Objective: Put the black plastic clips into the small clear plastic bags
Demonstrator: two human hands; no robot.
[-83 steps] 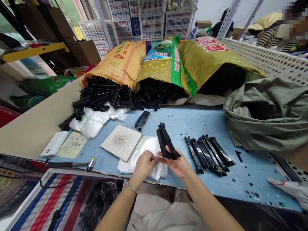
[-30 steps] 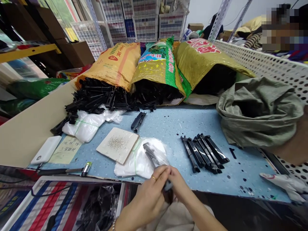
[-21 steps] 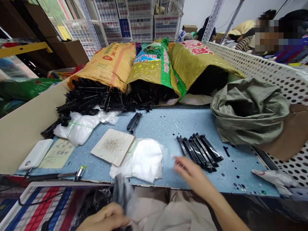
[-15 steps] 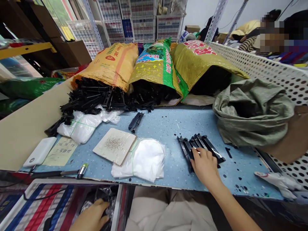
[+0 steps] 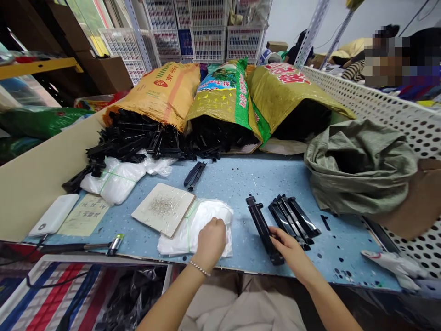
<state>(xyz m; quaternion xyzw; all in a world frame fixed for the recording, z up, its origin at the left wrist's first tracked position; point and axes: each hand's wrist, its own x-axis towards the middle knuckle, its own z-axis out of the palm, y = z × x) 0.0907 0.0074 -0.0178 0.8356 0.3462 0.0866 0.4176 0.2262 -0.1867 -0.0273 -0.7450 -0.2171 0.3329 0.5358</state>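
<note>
Right hand (image 5: 291, 246) pinches the near end of one bar (image 5: 262, 225), which lies on the table (image 5: 241, 179) just left of the row (image 5: 294, 218). Left hand (image 5: 212, 236) is curled on the bags (image 5: 193, 225); cannot tell whether it grips them.

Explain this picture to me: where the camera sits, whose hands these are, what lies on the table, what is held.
No machine here: a person works with bare hands, and the single picture comes from a camera on their head, looking down. The left hand rests curled on a stack of white plastic bags. The right hand grips one black bar, set apart from a row of black bars. The blue table also carries a tile with small metal bits, a power bank and open sacks spilling black parts.
</note>
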